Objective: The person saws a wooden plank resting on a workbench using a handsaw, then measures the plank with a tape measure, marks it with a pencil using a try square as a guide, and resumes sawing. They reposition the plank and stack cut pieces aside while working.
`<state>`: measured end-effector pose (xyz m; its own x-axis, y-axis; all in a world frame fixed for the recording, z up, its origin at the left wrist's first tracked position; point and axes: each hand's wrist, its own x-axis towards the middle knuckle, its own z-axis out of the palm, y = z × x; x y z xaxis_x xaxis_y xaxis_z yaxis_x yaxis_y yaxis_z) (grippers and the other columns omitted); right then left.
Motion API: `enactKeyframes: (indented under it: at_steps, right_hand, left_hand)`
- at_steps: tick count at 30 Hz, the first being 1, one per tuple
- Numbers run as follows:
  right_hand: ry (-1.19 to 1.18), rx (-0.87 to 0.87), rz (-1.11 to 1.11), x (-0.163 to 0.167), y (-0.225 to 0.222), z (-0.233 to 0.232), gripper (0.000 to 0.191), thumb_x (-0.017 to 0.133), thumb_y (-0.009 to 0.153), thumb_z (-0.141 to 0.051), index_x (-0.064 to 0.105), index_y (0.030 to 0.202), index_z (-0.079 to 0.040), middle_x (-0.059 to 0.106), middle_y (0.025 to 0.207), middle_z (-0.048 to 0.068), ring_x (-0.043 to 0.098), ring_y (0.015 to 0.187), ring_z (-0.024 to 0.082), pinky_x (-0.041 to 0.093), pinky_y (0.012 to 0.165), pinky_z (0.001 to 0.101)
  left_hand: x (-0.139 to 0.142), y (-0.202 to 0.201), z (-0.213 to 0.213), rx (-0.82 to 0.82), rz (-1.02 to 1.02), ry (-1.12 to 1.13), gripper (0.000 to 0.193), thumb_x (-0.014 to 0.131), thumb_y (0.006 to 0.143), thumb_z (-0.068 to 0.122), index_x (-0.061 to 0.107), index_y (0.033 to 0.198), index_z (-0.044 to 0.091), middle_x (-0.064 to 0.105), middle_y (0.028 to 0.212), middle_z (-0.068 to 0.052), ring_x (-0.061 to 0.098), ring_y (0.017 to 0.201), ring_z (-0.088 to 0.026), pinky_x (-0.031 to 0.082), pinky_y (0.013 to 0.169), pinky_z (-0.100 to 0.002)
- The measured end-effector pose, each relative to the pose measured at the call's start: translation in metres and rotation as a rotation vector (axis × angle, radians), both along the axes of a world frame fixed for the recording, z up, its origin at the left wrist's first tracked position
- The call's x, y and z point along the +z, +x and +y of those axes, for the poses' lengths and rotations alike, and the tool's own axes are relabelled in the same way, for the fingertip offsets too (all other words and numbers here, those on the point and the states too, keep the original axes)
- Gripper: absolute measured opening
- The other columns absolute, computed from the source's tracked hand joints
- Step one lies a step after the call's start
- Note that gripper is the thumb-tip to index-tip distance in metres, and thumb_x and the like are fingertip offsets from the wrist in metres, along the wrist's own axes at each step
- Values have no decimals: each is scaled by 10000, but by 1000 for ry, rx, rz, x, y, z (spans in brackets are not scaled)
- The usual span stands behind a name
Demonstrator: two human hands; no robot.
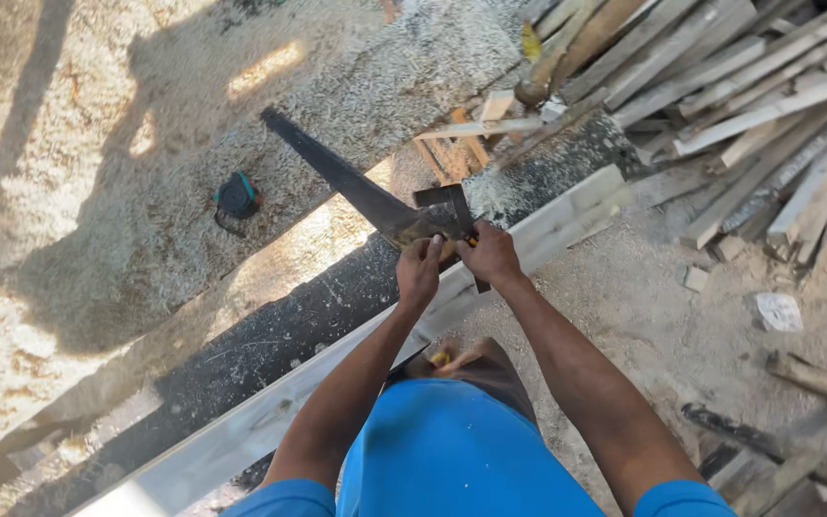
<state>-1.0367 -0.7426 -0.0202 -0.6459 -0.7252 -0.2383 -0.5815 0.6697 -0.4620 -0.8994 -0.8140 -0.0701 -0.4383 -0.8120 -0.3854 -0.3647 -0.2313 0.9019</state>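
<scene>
- Both hands are closed at the edge of the long pale plank [567,225]: the left hand [420,271] pinches down on the metal square [452,215], fingers curled, and the right hand [490,254] is wrapped around something small with an orange tip, seemingly a pencil, though I can't tell for sure.
- It looks like a marking step: the square's dark blade sits across the plank's width with its long arm jutting out over the sawdust.
- Drawing a true line would call for the square pressed flush to the plank's edge, without slipping.
- Rusty, flat steel on the square; the plank is rough-sawn and dusty, running diagonally over a dark beam.
- A round tape measure [237,196] lies well apart on the sawdust-covered ground [98,144].
- Weathered timber offcuts [768,96] are heaped beyond.
</scene>
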Motion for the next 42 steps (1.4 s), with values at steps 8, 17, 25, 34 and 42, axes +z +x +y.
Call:
enactKeyframes:
  at_steps: [8, 17, 25, 34, 42]
  right_hand:
    - [15, 236, 8, -53, -58, -139, 377, 770, 825, -317, 684, 996, 8, 740, 919, 245, 731, 916, 408, 581, 849, 479]
    - [24, 359, -180, -83, -94, -297, 296, 697, 900, -174, 595, 1084, 34, 670, 1092, 227, 712, 948, 311, 643, 862, 453]
    - [-211, 633, 158, -98, -99, -308, 947, 759, 900, -186, 146, 1587, 39, 151, 1498, 446, 317, 1369, 575, 400, 1100, 624]
    - [66, 1179, -49, -79, -30, -123, 547, 625, 1030, -584, 625, 1022, -37, 634, 973, 186, 662, 879, 381, 533, 770, 533]
    - [157, 906, 186, -83, 18, -57, 360, 661, 832, -260, 680, 1142, -78, 677, 1102, 159, 626, 1111, 354, 449, 985, 532]
  left_hand:
    - [-46, 12, -44, 252, -148, -56, 349, 674, 941, 372, 734, 1049, 45, 717, 841, -128, 699, 787, -273, 538, 743, -417]
    - [-52, 45, -103, 721, -325, -56, 319, 685, 952, 346, 743, 1042, 46, 621, 873, -103, 589, 758, -205, 505, 696, -405]
    - [-55, 9, -40, 741, -417, -140, 261, 718, 937, 309, 754, 1010, 60, 618, 832, -94, 596, 789, -237, 504, 745, -406]
    - [-62, -7, -5, 691, -448, -213, 219, 681, 969, 270, 730, 1043, 69, 644, 876, -123, 619, 851, -298, 505, 791, -435]
    - [-50, 8, 38, 675, -443, -375, 174, 641, 992, 225, 715, 1041, 76, 636, 955, -140, 613, 926, -319, 497, 844, -445]
